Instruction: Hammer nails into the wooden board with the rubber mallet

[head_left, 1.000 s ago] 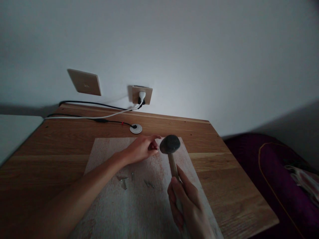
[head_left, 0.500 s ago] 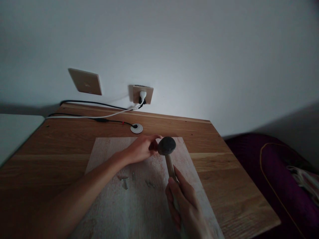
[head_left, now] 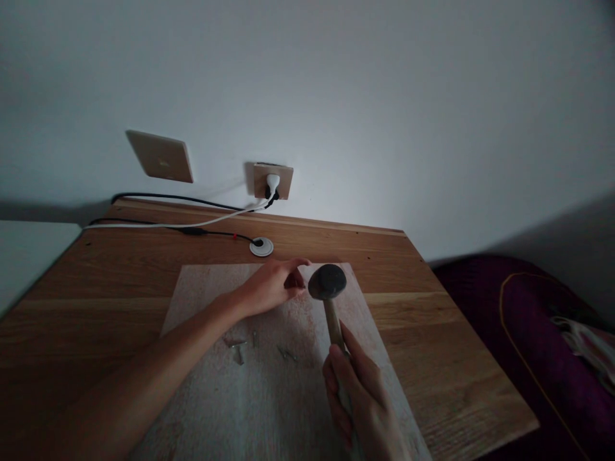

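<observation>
My right hand (head_left: 358, 378) is wrapped round the wooden handle of a mallet (head_left: 327, 282), whose dark, rounded head is raised over the far right part of a pale, worn board (head_left: 216, 410). Just left of the mallet head, my left hand (head_left: 271, 286) rests near the board's far edge, its thumb and curled fingers brought together and one finger stretched forward. Whatever is between those fingertips is too small and dark to name. Several small metal nails (head_left: 237, 344) lie loose on the board, nearer to me than my left hand.
Under the board is a wooden table (head_left: 446, 358). A white cable (head_left: 211, 221) and a black cable (head_left: 221, 234) run along its back, near a round cable grommet (head_left: 262, 247). A wall socket (head_left: 284, 182) holds plugs. Purple fabric (head_left: 471, 288) lies beyond the right edge.
The mallet head has shifted slightly to the right, away from my left hand, and my right hand moved with it. My left hand stays in nearly the same spot.
</observation>
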Demonstrator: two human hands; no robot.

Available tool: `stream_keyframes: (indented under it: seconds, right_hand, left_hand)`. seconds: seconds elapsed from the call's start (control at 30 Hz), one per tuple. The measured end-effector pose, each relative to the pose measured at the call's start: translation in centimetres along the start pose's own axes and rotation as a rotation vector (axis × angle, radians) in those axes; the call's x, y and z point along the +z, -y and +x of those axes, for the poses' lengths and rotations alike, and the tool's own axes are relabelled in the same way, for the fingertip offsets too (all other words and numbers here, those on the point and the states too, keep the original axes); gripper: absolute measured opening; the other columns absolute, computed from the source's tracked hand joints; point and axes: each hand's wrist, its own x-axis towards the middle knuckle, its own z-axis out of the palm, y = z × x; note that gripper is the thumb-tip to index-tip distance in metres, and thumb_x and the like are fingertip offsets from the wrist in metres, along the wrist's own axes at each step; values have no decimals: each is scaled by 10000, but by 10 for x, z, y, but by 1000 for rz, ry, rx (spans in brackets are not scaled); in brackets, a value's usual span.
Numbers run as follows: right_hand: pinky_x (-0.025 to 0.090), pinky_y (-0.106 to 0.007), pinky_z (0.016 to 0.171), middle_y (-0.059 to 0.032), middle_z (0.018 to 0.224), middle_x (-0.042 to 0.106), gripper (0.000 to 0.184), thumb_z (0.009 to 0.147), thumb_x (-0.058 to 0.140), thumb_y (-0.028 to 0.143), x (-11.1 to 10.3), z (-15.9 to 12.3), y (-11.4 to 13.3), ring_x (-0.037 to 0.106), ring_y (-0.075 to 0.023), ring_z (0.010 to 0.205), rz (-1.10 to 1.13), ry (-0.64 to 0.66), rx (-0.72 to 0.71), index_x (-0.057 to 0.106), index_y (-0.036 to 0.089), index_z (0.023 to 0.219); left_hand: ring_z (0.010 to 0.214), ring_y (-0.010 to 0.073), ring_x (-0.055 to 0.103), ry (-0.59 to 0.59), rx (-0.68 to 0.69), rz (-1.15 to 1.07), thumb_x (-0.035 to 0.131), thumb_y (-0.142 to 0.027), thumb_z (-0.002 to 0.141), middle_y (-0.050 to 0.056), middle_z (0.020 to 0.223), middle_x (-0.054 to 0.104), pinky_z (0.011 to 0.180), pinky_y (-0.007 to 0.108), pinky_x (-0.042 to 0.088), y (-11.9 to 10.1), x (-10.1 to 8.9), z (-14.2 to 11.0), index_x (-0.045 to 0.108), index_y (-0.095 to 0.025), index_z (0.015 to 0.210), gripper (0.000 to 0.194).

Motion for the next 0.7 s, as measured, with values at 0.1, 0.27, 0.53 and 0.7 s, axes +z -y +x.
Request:
stream_keyframes:
  seconds: [0.1, 0.27, 0.53, 0.7]
  right_hand:
    - [287, -127, 318, 81, 672, 604, 946, 787, 823, 757, -8, -10, -4, 380, -23, 353, 39, -87, 45, 512, 224, 1503]
    - [272, -153, 328, 50, 667, 625, 908, 765, 855, 738, -21, -18, -21, 425, -64, 388, 79, -201, 112, 565, 276, 1491]
    - [293, -125, 316, 86, 623, 596, 1067, 690, 837, 837, -22, -15, -24, 331, -12, 345, 93, -137, 121, 541, 224, 1511]
    - [303, -127, 313, 82, 662, 606, 1019, 721, 831, 820, -25, -14, -27, 348, -12, 349, 79, -146, 107, 538, 232, 1499]
  left_hand:
    - [806, 167, 734, 13, 1, 4, 734, -94, 847, -3, 935, 786, 780, 290, 545, 0, -1, -1, 587, -218, 1363, 551]
    - [903, 199, 682, 32, 67, 233, 693, -147, 850, 40, 1034, 715, 799, 313, 509, -22, -19, -4, 589, -211, 1121, 297]
    - [791, 230, 684, 464, 150, 559, 736, -145, 791, 36, 906, 735, 681, 349, 463, -97, -14, -33, 627, -215, 878, 156]
    - [885, 301, 725, 553, 278, 830, 735, -71, 779, 106, 977, 756, 773, 424, 538, -104, 22, -48, 696, -139, 1053, 285]
